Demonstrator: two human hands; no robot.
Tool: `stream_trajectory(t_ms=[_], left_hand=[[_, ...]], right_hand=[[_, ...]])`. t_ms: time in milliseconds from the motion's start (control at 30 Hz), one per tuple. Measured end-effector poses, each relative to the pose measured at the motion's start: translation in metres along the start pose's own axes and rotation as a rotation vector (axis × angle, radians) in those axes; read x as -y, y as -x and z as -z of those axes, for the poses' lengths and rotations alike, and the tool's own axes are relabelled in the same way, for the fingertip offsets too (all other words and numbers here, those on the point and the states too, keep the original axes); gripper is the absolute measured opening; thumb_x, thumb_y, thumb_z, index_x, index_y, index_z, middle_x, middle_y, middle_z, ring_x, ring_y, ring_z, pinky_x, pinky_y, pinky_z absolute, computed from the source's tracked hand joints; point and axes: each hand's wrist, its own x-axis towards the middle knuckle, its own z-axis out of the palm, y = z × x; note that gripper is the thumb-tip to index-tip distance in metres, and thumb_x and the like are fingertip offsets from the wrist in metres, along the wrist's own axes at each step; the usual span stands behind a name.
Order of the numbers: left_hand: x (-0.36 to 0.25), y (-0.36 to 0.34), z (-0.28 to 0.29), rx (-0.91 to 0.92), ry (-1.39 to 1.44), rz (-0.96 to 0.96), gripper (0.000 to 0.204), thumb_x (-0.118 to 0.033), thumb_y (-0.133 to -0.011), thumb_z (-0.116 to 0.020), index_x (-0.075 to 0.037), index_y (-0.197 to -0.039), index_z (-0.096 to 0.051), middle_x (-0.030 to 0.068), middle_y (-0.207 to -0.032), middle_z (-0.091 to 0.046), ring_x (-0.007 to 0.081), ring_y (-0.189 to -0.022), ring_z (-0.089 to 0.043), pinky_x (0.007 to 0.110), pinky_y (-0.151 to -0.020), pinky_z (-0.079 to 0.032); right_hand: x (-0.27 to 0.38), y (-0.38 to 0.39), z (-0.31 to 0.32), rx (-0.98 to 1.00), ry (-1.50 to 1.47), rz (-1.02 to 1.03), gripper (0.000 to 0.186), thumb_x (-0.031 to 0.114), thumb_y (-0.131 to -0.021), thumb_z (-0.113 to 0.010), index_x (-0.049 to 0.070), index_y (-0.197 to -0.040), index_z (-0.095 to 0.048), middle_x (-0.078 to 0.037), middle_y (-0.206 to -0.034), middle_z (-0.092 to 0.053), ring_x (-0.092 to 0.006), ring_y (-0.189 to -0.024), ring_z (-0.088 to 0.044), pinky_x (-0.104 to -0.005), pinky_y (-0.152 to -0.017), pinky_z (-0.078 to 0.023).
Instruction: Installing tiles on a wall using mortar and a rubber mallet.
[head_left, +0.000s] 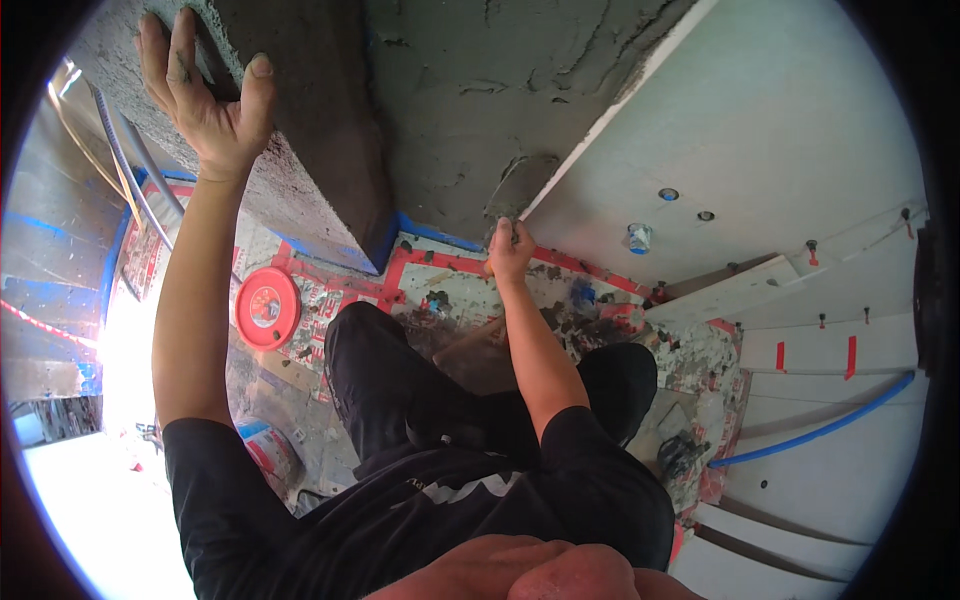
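My left hand (215,120) is raised at the upper left, fingers spread, resting against the rough edge of a grey mortar-coated block (320,130). A dark patch shows between its thumb and fingers; I cannot make out what it is. Low on the wall, my right hand (509,252) is closed around the handle of a trowel (522,185). Its mortar-smeared blade lies against the wet grey mortar (450,110), beside the pale edge of a wallboard (740,120). Most of the handle is hidden in my fist.
Blue tape (440,232) lines the wall's foot. A red round lid (268,308) lies on the debris-strewn floor covering, with a bucket (268,445) nearer me. Pipe stubs (668,194) and a blue tube (815,433) are at the right. Hoses (125,165) hang at the left.
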Motion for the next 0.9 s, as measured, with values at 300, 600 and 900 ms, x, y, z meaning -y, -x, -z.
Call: stream_trajectory(t_ms=[300, 600, 900], left_hand=[[0.001, 0.004, 0.004, -0.005, 0.046, 0.076, 0.075, -0.03, -0.091, -0.073, 0.007, -0.146, -0.039, 0.0259, -0.157, -0.026, 0.0367, -0.149, -0.025, 0.045, -0.121, -0.025], [0.004, 0.004, -0.003, -0.005, -0.058, 0.011, 0.078, -0.041, -0.089, -0.072, 0.004, -0.145, -0.041, 0.0284, -0.154, -0.031, 0.0405, -0.144, -0.03, 0.047, -0.118, -0.026], [-0.003, -0.005, 0.003, -0.008, -0.013, -0.064, 0.073, -0.039, -0.096, -0.062, 0.002, -0.152, -0.037, 0.0269, -0.16, -0.028, 0.0397, -0.15, -0.026, 0.052, -0.119, -0.027]], right_hand=[[0.053, -0.001, -0.089, -0.179, 0.225, 0.23, 0.032, 0.024, -0.097, -0.061, -0.003, -0.081, -0.059, -0.021, -0.069, -0.064, -0.0415, -0.065, -0.063, -0.046, -0.061, -0.049], [-0.025, 0.053, -0.114, -0.021, 0.613, -0.075, 0.041, 0.035, -0.096, -0.058, -0.004, -0.084, -0.064, -0.03, -0.077, -0.065, -0.0525, -0.077, -0.062, -0.0548, -0.07, -0.051], [0.003, 0.153, -0.003, 0.614, 0.343, -0.549, 0.038, 0.037, -0.093, -0.062, -0.001, -0.089, -0.063, -0.017, -0.08, -0.069, -0.0292, -0.068, -0.067, -0.0427, -0.062, -0.051]])
